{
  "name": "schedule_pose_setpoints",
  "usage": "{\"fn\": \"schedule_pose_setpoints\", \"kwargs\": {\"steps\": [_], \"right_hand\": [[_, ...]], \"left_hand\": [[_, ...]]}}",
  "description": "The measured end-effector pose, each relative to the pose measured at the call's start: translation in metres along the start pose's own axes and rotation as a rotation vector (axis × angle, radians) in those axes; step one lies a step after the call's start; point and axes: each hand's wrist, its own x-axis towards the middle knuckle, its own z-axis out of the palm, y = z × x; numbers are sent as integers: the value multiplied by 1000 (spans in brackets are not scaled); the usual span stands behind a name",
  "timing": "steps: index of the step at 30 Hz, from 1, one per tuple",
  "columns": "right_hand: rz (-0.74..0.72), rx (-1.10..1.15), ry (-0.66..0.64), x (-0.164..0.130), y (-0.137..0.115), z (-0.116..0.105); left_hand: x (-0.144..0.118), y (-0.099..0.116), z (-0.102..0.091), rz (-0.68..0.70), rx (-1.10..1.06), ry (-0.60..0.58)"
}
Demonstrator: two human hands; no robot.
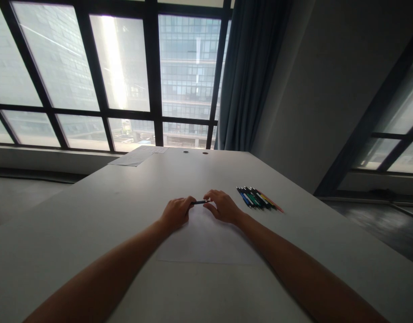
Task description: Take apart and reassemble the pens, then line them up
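Both my hands rest on a white sheet of paper (206,242) lying on the pale table (92,215). Between them I hold a dark pen (200,202) level, just above the sheet. My left hand (176,212) grips its left end with curled fingers. My right hand (221,205) pinches its right end. A row of several coloured pens (258,198) lies side by side on the table, a little to the right of my right hand.
More sheets of paper (137,156) lie at the table's far left corner, near two round cable holes (195,152). Large windows (125,72) and a dark curtain (249,76) stand behind the table. A grey wall (327,89) runs along the right.
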Motion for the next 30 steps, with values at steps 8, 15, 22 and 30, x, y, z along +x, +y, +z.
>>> {"fn": "schedule_pose_setpoints", "kwargs": {"steps": [8,15,22,30], "right_hand": [[95,101,-31,1,-2,0],[41,53,27,2,-1,-1],[-39,-18,1,1,2,-2],[83,3,-31,1,6,0]], "left_hand": [[0,-1,1,24,18,15],[0,-1,1,25,15,-8],[-2,-3,3,-2,-28,14],[0,0,1,-27,-11,49]]}}
